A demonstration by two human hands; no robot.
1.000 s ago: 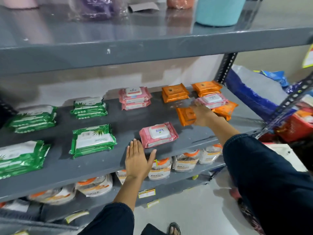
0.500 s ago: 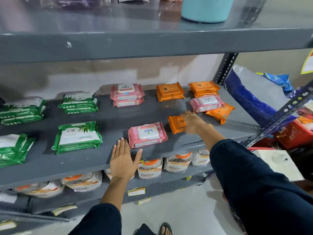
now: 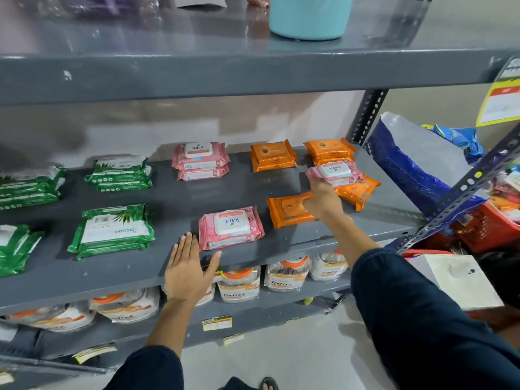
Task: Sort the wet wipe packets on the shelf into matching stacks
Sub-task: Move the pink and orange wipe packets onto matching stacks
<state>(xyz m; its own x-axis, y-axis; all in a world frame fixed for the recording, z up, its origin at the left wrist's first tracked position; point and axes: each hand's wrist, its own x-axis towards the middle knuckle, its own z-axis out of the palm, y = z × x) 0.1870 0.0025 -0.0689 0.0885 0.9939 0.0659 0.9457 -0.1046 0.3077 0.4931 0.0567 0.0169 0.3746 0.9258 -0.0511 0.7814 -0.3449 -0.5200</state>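
Gripping the pink packet (image 3: 333,173) by its near edge atop an orange packet (image 3: 358,191) at the shelf's (image 3: 112,274) right, the right hand (image 3: 322,199) should lift it clear toward the pink stack (image 3: 200,160), while the left hand (image 3: 188,267) rests spread flat.

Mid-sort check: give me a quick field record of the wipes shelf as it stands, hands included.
left hand: flat, open, on the shelf front edge
right hand: gripping pink Kara packet, also touching orange packet
pink stack: back centre, two high
lone pink packet: front centre
orange stacks: back right, two piles
green packets: left side, several piles
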